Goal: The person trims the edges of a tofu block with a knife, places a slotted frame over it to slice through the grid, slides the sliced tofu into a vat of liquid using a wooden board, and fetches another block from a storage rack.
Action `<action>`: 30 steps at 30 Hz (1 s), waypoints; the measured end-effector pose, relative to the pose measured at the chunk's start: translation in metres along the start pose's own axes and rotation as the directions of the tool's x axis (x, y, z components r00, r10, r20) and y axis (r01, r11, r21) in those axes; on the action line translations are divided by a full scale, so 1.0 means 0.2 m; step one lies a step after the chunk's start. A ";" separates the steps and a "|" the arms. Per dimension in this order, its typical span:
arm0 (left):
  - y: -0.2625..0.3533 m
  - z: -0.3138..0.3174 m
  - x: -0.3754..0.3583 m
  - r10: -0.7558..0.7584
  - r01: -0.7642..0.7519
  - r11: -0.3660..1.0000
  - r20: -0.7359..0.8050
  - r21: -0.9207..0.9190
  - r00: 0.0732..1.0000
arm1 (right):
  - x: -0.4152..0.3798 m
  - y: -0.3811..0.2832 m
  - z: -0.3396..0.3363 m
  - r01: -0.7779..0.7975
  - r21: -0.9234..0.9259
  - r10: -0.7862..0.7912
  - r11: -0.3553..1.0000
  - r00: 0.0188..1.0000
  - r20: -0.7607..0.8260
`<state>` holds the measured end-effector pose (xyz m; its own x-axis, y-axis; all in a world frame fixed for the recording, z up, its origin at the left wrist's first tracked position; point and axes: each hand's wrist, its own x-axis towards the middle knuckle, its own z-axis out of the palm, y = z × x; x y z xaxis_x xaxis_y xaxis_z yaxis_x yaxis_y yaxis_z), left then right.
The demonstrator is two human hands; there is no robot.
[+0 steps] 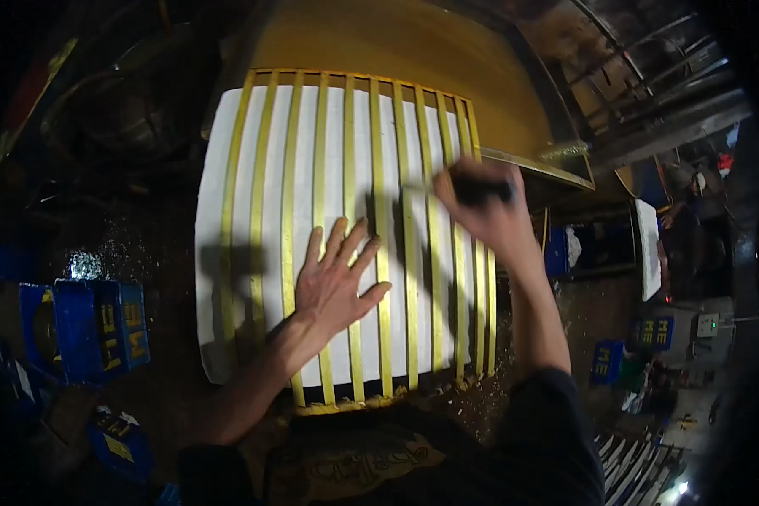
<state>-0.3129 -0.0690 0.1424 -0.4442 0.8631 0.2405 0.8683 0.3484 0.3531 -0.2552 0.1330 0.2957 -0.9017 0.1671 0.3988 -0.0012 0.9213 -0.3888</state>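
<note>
My left hand (336, 287) lies with its fingers spread on a white slab (217, 194) and the yellow slatted frame (320, 169) over it. Closed around a dark-handled tool (487, 191), my right hand (472, 211) is at the frame's right part. A thin pale end of the tool points left toward a slat. Motion blurs both hand and tool, so its exact kind cannot be made out. The slab shows between the long parallel slats and sticks out past the frame on the left.
Beyond the frame is a large brown basin-like surface (379, 42) with a raised metal edge (540, 167). Blue crates (101, 329) with yellow letters stand at the left. More blue crates (609, 363) are at the right, near a pale upright panel (648, 249). The floor looks wet.
</note>
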 end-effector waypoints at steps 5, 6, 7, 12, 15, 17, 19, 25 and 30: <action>-0.01 0.02 -0.01 -0.038 0.038 0.997 -0.001 -0.070 0.999 | 0.63 0.61 0.51 0.073 -0.153 -0.106 0.985 0.970 -0.217; -0.01 0.03 -0.01 -0.030 0.030 0.998 -0.001 -0.062 1.000 | 0.59 0.59 0.49 0.094 -0.243 -0.136 0.966 0.977 -0.163; -0.01 0.03 -0.01 -0.021 0.021 0.998 -0.003 -0.057 1.000 | 0.52 0.56 0.47 0.118 -0.331 -0.160 0.936 0.982 -0.103; -0.02 0.02 -0.01 -0.001 0.000 0.999 -0.012 -0.033 1.000 | -0.57 -0.23 0.07 -0.478 0.140 0.363 0.867 0.798 0.482; -0.02 0.03 -0.01 -0.009 0.008 1.000 -0.022 -0.009 1.000 | -0.83 -0.40 0.03 -0.465 0.108 0.296 0.879 0.708 0.641; -0.07 -0.03 0.01 0.014 -0.016 0.998 -0.035 -0.059 0.999 | -0.62 -0.35 -0.01 -0.441 0.191 0.180 0.877 0.669 0.721; -0.17 -0.15 0.03 -0.067 0.064 0.997 -0.073 -0.044 0.995 | -0.31 -0.27 0.03 -0.321 0.209 0.141 0.924 0.793 0.593; -0.60 -0.29 -0.15 -0.209 0.228 0.966 -0.147 0.123 0.967 | 0.28 -0.13 0.06 -0.390 0.357 0.381 0.848 0.919 0.100; -0.79 -0.22 -0.24 -0.193 0.222 0.964 -0.191 0.148 0.962 | 0.54 0.24 0.32 -0.105 0.113 0.130 0.988 0.963 -0.237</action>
<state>-0.4385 -0.1807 0.1145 -0.6371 0.6935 0.3364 0.7706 0.5817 0.2602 -0.3791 0.1738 0.2668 -0.7656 0.3637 0.5306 0.0449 0.8530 -0.5200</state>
